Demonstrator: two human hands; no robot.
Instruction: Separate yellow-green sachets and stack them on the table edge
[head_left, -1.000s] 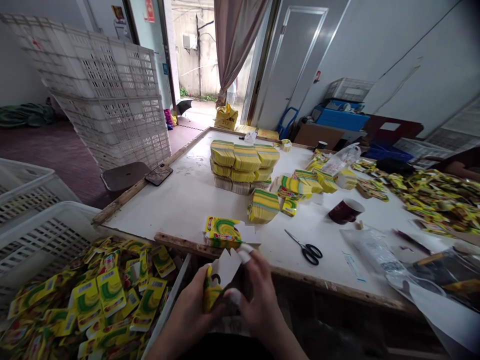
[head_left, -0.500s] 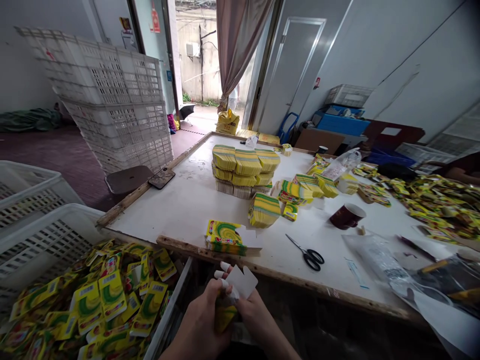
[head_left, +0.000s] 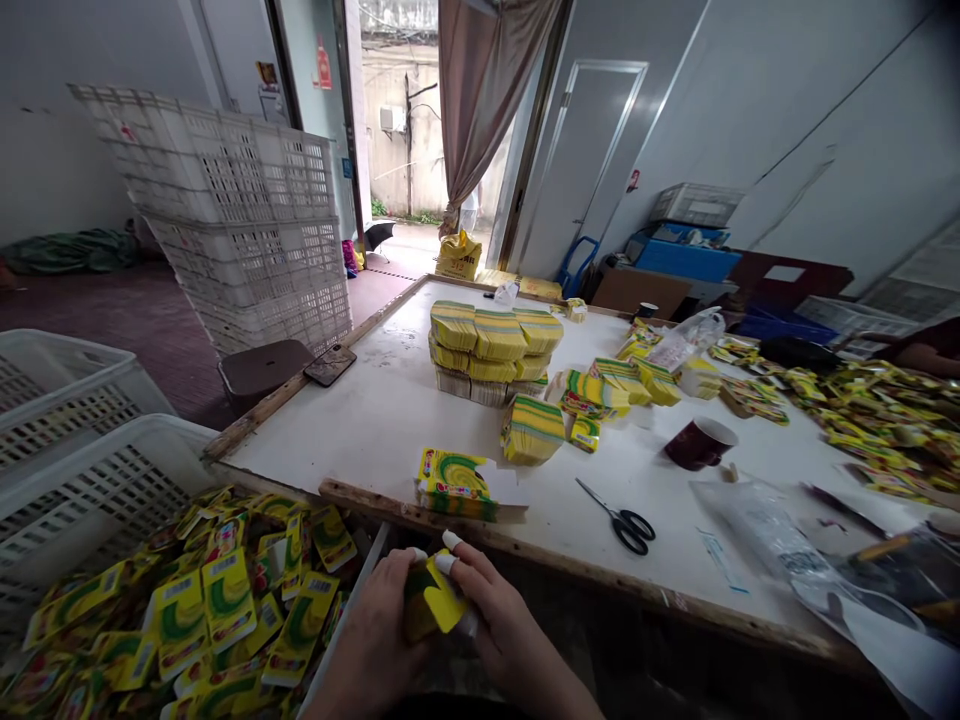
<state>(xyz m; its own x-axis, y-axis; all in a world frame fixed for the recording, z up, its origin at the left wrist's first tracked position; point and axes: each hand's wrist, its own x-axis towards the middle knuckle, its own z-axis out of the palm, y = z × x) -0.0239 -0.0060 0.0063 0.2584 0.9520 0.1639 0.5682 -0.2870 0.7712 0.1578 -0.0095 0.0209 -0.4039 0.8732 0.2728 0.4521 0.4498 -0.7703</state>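
Note:
Between my hands, just below the table's front edge, is a small yellow cardboard box (head_left: pixel 444 602) with a flap sticking out. My left hand (head_left: pixel 381 612) is wrapped round its left side. My right hand (head_left: pixel 491 608) grips the other side, fingers at the flap. White covers sit on several fingertips. Straight ahead on the table edge lies a stack of flat yellow-green cartons (head_left: pixel 456 480). To the left, a white crate (head_left: pixel 142 445) is filled with yellow boxes (head_left: pixel 225 600). The lower part of the held box is hidden by my hands.
Black-handled scissors (head_left: pixel 626 520) and a dark red mug (head_left: pixel 701 443) stand to the right on the white table (head_left: pixel 360 425). Carton bundles (head_left: pixel 495 345) are piled mid-table. A phone (head_left: pixel 330 365) lies at the left edge. Stacked crates (head_left: pixel 240 210) rise behind; a person's arm (head_left: pixel 930 350) shows far right.
The carton in my hands has turned: its pale flaps faced up before, and a yellow flap shows now. My right fingers have moved up over it. The view has shifted slightly.

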